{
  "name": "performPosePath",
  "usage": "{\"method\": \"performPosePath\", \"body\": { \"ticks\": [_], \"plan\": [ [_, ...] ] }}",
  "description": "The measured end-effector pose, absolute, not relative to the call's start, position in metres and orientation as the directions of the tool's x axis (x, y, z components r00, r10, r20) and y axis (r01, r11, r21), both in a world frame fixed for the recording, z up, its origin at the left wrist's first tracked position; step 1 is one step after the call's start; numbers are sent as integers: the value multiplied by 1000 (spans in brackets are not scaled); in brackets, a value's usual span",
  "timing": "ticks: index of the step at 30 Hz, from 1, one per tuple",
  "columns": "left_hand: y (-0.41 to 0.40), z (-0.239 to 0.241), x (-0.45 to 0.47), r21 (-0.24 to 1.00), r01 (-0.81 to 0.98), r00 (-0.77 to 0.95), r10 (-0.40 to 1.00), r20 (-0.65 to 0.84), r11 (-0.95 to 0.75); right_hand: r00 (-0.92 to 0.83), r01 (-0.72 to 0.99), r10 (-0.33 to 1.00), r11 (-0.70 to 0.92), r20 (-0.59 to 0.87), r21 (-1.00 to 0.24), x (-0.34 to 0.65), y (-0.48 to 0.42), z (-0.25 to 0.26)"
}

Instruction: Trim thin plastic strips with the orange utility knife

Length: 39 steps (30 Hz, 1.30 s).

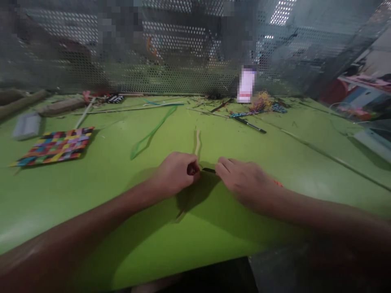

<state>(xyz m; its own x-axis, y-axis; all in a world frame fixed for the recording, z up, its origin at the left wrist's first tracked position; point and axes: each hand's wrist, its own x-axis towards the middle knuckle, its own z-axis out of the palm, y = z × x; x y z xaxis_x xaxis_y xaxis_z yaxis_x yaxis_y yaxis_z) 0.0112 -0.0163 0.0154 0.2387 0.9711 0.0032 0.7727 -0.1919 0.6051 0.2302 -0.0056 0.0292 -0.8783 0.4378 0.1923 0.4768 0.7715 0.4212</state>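
Observation:
My left hand is closed, thumb and fingertips pinched on a thin pale strip that looks like split bamboo. The strip runs away from me beyond the fingers; its lower end shows beneath the hand. Facing it, my right hand is closed around a knife, whose narrow dark blade points left at my left fingertips. The fingers hide its handle. A bit of orange shows behind the right wrist; I cannot tell if it belongs to the knife.
A colourful woven square lies left on the green table, near a whitish block. Further back are a green loop, a black pen, a lit phone and scraps. A long thin stick lies right.

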Motion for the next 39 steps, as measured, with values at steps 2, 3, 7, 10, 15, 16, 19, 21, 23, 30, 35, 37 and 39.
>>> {"method": "performPosePath", "body": {
  "ticks": [2, 3, 7, 10, 15, 16, 19, 21, 23, 30, 35, 37, 39],
  "plan": [
    [-17, 16, 12, 602, 775, 236, 972, 6, -193, -878, 477, 444, 777, 178, 412, 229, -7, 29],
    [-17, 16, 13, 598, 778, 236, 972, 7, -193, -879, 475, 442, 780, 179, 408, 229, -7, 29],
    [-20, 18, 15, 566, 799, 229, 973, 25, -203, -876, 482, 443, 783, 192, 394, 227, -10, 29],
    [-22, 16, 17, 560, 803, 214, 976, 48, -204, -884, 466, 434, 789, 173, 401, 226, -13, 29],
    [-26, 14, 21, 566, 805, 179, 982, 54, -178, -889, 456, 426, 791, 168, 409, 226, -17, 29],
    [-26, 14, 22, 564, 806, 179, 982, 56, -179, -886, 463, 431, 789, 173, 404, 226, -18, 29],
    [-27, 14, 24, 542, 819, 179, 981, 69, -188, -878, 478, 435, 783, 198, 397, 226, -19, 29],
    [-26, 14, 24, 536, 823, 177, 982, 71, -187, -878, 478, 430, 782, 210, 400, 226, -20, 27],
    [-26, 13, 23, 545, 817, 181, 981, 65, -187, -878, 479, 424, 779, 224, 405, 225, -21, 26],
    [-25, 11, 18, 540, 801, 249, 964, 94, -260, -883, 469, 438, 796, 171, 382, 222, -20, 27],
    [-24, 16, 18, 497, 827, 274, 960, 53, -263, -884, 456, 461, 809, 82, 370, 221, -19, 28],
    [-24, 18, 18, 470, 837, 291, 955, 49, -279, -889, 445, 451, 820, 72, 360, 221, -20, 28],
    [-24, 18, 18, 442, 847, 312, 949, 38, -296, -892, 440, 447, 827, 66, 349, 220, -21, 27]
  ]
}}
